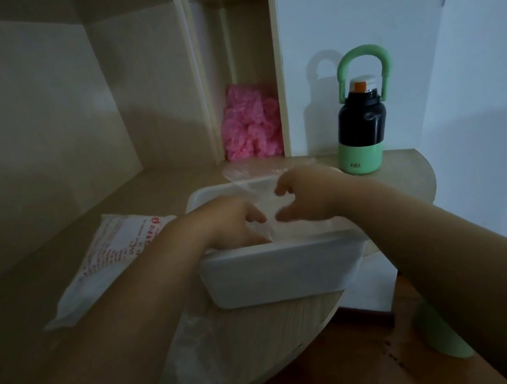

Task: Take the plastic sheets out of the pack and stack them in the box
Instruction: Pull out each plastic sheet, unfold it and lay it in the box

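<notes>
Desk (282, 329) of pale wood grain filled the lower part of the dim view, its right end rounded. A shelf unit (36, 109) of the same wood rose along its far edge. A white box (277, 270), rectangular and open at the top, stood near the rounded right edge, with its long side towards the person. To the left of the box, just beside it, lay the pack (105, 263), a flat white bag with red print, slanting towards the left edge. A crumpled piece of clear film (192, 365) lay at the near edge, in front of the box. A bottle (362, 123) with a black body, green base and green loop handle stood upright at the far right corner. A pink bundle (250, 126) sat in a shelf compartment behind the box.

Both bare forearms reached in from the near side. The left hand (234, 224) was down inside the box, its fingers (255, 216) curled onto the plastic sheets (269, 206); blur hid whether they pinched one. The right hand (308, 193) hovered over the right half of the box, its fingers (281, 187) loosely curled, thumb apart from them, with nothing seen between. The translucent plastic sheets lay in the box between the two hands, one part trailing over its far rim.
</notes>
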A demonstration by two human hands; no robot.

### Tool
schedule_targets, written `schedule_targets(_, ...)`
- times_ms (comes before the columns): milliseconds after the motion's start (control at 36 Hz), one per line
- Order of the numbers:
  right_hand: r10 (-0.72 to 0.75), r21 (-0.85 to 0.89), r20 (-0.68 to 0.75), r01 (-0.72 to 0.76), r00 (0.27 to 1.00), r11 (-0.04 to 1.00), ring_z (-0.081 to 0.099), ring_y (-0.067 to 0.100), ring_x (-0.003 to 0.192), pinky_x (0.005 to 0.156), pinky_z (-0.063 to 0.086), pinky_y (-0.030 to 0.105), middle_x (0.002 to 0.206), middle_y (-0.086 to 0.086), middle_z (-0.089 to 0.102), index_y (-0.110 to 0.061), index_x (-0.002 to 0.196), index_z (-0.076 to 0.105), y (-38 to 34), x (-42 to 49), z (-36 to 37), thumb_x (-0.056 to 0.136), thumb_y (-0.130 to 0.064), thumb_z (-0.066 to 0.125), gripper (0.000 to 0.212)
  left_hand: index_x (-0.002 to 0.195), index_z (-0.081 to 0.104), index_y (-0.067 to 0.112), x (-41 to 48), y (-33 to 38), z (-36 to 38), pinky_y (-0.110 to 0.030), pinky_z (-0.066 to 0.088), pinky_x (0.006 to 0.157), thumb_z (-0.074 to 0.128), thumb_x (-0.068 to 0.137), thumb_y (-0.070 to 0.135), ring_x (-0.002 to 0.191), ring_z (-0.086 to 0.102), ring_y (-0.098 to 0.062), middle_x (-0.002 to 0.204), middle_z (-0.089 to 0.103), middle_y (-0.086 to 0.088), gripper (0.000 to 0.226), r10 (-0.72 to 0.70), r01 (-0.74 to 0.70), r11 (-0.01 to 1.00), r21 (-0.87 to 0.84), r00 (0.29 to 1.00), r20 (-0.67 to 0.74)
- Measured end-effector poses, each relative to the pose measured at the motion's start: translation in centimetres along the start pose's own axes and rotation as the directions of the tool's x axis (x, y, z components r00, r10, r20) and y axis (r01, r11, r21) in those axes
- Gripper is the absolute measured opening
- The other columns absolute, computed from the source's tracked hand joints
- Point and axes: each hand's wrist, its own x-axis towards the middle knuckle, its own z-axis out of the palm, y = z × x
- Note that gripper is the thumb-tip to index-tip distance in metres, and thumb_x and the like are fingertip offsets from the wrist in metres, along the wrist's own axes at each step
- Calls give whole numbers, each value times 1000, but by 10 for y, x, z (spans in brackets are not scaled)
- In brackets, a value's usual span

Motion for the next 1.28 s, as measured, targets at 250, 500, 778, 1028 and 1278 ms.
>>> schedule_targets(250,205,-247,465,-96,861,964,39,27,131,106,33,38,147,8,38,-16,144,39,8,18,19,93,-28,55,55,140,45,33,21,3,9,-41,33,110,48,98,25,127,44,-20,144,45,1,43,-16,-14,995,103,958,286)
schedule_targets(500,58,22,48,-59,997,998,60,22,89,74,52,30,126,8,56,-9,129,53,-13,-2,-1,93,-31,56,42,109,67,24,-30,-16,-15,-32,47,98,68,88,20,101,60,-6,107,66,10,22,4,-110,904,-412,968,-250)
schedule_targets(778,-140,382,-551,398,823,834,63,22,84,74,49,33,89,3,71,-13,104,67,-115,-48,40,90,-21,56,20,81,63,37,-111,-62,28,-13,42,63,64,89,14,66,57,7,78,64,19,24,-201,-227,835,-502,723,-661)
schedule_targets(1028,-98,542,-163,172,982,822,55,18,112,93,44,28,124,5,58,-15,129,53,-136,-58,122,95,-15,47,35,122,58,32,-166,-83,101,-23,39,92,72,77,45,112,46,1,120,51,20,48,-232,89,914,-395,915,-331)
schedule_targets(1278,-117,789,42,39,992,613,49,11,104,86,40,25,114,-8,53,-22,133,49,-118,-62,127,93,-37,54,44,99,72,21,-163,-83,114,-8,42,77,57,91,8,85,56,7,96,66,13,21,-227,-27,883,-468,849,-477)
